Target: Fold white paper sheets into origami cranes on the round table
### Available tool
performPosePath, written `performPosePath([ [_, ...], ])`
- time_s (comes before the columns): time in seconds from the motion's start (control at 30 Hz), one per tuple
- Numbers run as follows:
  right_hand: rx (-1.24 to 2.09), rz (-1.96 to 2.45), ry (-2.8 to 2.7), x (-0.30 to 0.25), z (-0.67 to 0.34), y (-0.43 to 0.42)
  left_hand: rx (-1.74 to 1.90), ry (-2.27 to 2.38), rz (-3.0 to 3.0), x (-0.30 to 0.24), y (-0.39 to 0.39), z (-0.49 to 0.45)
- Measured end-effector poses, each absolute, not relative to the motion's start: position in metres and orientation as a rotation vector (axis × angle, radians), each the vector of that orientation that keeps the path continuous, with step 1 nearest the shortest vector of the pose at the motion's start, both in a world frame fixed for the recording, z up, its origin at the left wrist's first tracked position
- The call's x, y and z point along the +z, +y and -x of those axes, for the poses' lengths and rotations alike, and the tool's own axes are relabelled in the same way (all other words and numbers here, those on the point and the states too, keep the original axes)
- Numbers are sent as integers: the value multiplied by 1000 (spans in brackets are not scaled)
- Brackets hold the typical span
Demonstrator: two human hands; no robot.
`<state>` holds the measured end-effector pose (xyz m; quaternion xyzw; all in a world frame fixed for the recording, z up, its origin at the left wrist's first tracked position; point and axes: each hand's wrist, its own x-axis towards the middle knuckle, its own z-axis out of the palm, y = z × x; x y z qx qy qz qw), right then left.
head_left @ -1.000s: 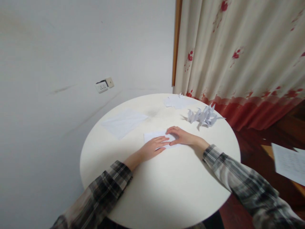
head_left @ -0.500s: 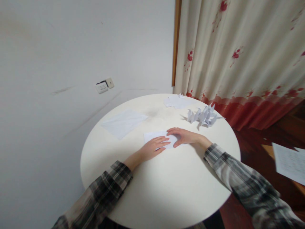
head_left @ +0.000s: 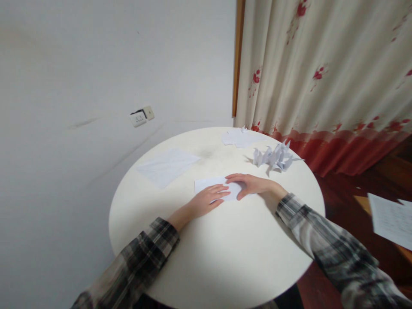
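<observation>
A folded piece of white paper (head_left: pixel 204 183) lies flat near the middle of the round white table (head_left: pixel 225 253). My left hand (head_left: pixel 207 200) rests on it from the near left, palm down with the fingers stretched out. On the paper's right part is my right hand (head_left: pixel 249 183), its fingers and thumb apart and touching the sheet. The right end of the paper is partly hidden beneath that hand. Behind my right hand stands a cluster of folded white paper cranes (head_left: pixel 275 158).
A larger creased white sheet (head_left: pixel 169 166) lies at the table's left. Several paper pieces (head_left: pixel 240 137) lie at the far edge, with a small folded paper shape on top. The wall with a socket (head_left: pixel 138 119) is behind, a flowered curtain (head_left: pixel 315 86) to the right.
My right hand has shifted very slightly to the right on the paper. My left hand and the other things stay where they were.
</observation>
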<state>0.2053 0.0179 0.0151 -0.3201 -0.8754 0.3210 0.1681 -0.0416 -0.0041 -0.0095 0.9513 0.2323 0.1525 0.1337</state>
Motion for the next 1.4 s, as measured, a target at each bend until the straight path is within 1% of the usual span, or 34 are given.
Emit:
performPosePath([
  [0.4,1140,813,-2398,26,-208,11,445,736,-2733,-13,-4,44],
  [0.67,1184,774,-2347,22,-211,14,424,733,-2751,-8,-6,43],
  [0.93,1207,853,-2355,24,-214,15,448,715,-2748,-11,-5,45],
  [1.4,1169,852,-2412,20,-220,18,419,729,-2765,-13,-4,45],
])
